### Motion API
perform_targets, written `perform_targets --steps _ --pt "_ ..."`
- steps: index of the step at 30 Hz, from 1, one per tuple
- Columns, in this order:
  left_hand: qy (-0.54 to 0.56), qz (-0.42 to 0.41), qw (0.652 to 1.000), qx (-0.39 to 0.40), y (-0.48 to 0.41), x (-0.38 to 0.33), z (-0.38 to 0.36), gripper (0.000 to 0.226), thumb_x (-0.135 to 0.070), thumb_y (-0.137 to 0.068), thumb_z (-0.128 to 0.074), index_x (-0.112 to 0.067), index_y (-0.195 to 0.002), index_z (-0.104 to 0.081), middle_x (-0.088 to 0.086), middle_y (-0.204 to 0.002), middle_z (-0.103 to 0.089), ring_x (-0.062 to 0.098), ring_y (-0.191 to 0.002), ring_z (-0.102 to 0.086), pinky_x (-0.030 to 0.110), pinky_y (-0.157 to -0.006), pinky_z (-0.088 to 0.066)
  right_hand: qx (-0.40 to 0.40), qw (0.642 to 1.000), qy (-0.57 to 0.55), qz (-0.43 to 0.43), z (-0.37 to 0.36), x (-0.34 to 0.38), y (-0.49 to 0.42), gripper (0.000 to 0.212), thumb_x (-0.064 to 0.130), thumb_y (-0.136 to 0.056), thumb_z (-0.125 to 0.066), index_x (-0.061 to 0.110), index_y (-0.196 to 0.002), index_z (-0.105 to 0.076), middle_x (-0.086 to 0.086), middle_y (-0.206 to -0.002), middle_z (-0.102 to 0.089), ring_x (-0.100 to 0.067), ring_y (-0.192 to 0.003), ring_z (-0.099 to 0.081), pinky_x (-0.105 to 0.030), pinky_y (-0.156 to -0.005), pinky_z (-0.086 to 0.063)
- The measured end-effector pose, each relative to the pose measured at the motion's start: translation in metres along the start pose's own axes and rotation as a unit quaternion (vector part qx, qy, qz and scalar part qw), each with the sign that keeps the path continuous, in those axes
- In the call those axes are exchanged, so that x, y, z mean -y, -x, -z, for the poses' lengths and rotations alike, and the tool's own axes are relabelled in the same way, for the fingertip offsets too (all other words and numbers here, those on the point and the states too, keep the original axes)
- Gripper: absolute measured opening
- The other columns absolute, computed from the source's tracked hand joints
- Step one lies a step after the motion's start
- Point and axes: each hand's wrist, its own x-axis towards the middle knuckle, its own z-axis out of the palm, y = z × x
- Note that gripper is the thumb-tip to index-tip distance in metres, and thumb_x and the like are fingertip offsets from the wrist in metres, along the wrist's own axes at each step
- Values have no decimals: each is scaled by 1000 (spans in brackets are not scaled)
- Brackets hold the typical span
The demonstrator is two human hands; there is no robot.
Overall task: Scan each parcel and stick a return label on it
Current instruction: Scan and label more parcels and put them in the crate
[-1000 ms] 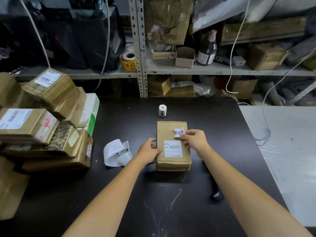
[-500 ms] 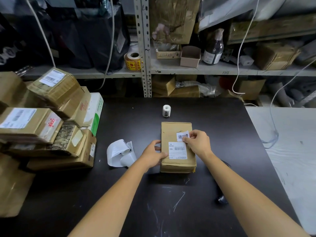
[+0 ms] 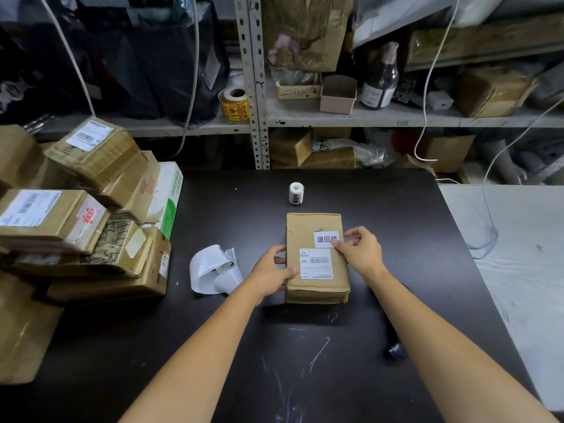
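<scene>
— Right hand (image 3: 361,253)?
— Bent fingertips (image 3: 338,244) on the return label's (image 3: 324,239) right edge; pinching or pressing, can't tell. It lies flat on the parcel (image 3: 306,228).
— Left hand (image 3: 268,274)?
— Grips the parcel's left edge, thumb on top, mid-table (image 3: 381,209). Label roll (image 3: 296,193) stands just beyond.

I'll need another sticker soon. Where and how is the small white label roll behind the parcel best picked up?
Probably by its curved wall, pinched across from above: the label roll stands on end on the black table, core up, apart from the parcel, so both sides are free.
</scene>
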Motion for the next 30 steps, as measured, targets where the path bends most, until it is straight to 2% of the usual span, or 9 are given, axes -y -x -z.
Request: perform_targets --steps 3,6,11,14,19,21,25,30 --pt "1 -3 1000 0 0 0 0 62 -11 -88 -70 -29 -139 -41 -2 -123 -56 18 -107 -61 37 -80 -60 35 996 -82 -31 2 -5 1 41 32 -85 -76 21 -120 -58 -2 -93 -67 -11 -86 -66 -39 -69 -61" --pt "-2 -3 1000 -2 1 0 -1 61 -13 -88 -70 -29 -140 -41 -1 -124 -56 21 -111 -60 40 -83 -60 45 993 -103 -34 2 -8 4 35 28 -89 -73 16 -120 -65 1 -94 -70 -13 -88 -70 -45 -74 -62" --pt "51 -17 998 -19 15 -4 -3 62 -6 -88 -69 -25 -141 -43 -5 -117 -56 12 -96 -64 24 -60 -56 57 992 -113 4 6 5 11 21 24 -91 -70 19 -111 -69 3 -99 -73 -15 -92 -71 -42 -78 -62" --pt "64 -43 995 -58 38 -13 5 62 -6 -87 -69 -25 -141 -43 -4 -121 -57 5 -94 -61 22 -58 -56 88 987 -126 37 10 26 18 27 23 -91 -70 18 -117 -68 4 -101 -71 -12 -90 -71 -37 -71 -63" --pt "90 -78 980 -162 108 -18 30 65 -7 -88 -70 -23 -144 -41 -1 -121 -57 14 -104 -60 27 -61 -56 176 971 -136 88 0 82 46 31 25 -92 -68 19 -123 -65 -1 -105 -69 -17 -93 -70 -43 -76 -62" --pt "106 -83 971 -199 142 -12 42 65 -8 -88 -70 -25 -144 -40 -3 -120 -60 14 -104 -62 33 -69 -59 224 958 -140 111 -9 102 69 29 26 -92 -67 20 -121 -65 -4 -106 -69 -20 -95 -70 -45 -77 -62" --pt "164 -93 947 -259 214 10 65 69 -4 -88 -69 -25 -146 -39 -4 -118 -62 12 -101 -63 29 -63 -58 300 929 -103 189 -31 133 127 38 25 -86 -74 18 -123 -65 -3 -104 -71 -17 -99 -68 -41 -80 -61" --pt "188 -99 909 -358 309 55 97 75 -10 -86 -72 -23 -149 -33 3 -129 -56 18 -98 -65 35 -67 -59 370 884 -46 281 -78 165 214 47 26 -78 -79 22 -123 -66 2 -100 -73 -13 -94 -69 -40 -81 -59"
